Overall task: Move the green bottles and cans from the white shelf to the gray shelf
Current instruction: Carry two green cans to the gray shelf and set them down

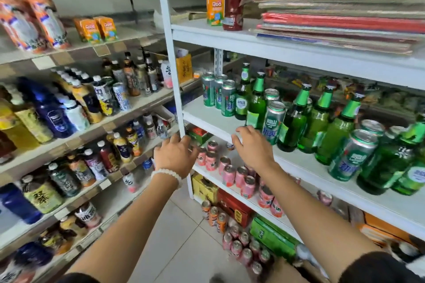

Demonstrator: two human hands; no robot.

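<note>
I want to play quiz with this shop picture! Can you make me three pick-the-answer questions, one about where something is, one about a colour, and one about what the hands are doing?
1. Where are the green bottles?
A. on the white shelf
B. on the floor
C. on the gray shelf

2. What colour are the cans one shelf below the green bottles?
A. blue
B. pink
C. black

3. What are the hands doing?
A. each holds a bottle
B. both are open and hold nothing
C. one holds a can

Answers: 1 A, they stand on the white shelf. 2 B, their sides are pink. 3 B, left hand and right hand reach with loose fingers.
</note>
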